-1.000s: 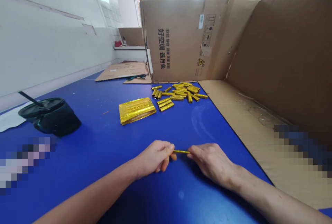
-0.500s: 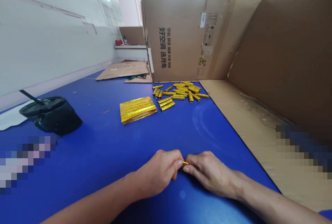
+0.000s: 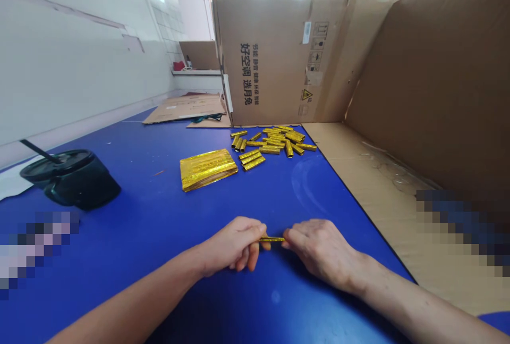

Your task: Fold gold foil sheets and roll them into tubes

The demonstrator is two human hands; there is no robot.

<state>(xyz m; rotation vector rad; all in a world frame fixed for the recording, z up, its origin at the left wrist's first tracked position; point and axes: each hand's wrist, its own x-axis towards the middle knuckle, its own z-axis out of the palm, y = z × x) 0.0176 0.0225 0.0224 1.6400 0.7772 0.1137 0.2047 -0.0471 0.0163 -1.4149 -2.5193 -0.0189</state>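
Between my hands is a thin strip of folded gold foil paper [image 3: 272, 239], seen edge-on. My left hand [image 3: 241, 240] is closed and pinches its left end between thumb and fingers. The right end is pinched by the fingertips of my right hand [image 3: 321, 248], seen from the back. Beyond them on the blue table lies a flat stack of gold foil paper [image 3: 209, 168]. To its right are several small folded gold foil pieces [image 3: 252, 160], and behind these a loose heap of more gold foil pieces [image 3: 274, 139].
A black mug [image 3: 75, 179] with a straw stands at the left on the blue table [image 3: 179, 291]. Large cardboard panels [image 3: 279, 62] rise at the back and right. Flattened cardboard [image 3: 185, 107] lies at the far left.
My hands have moved slightly apart and up, so more of the gold foil strip shows between them. The view has shifted a little; the pieces on the table lie as before.
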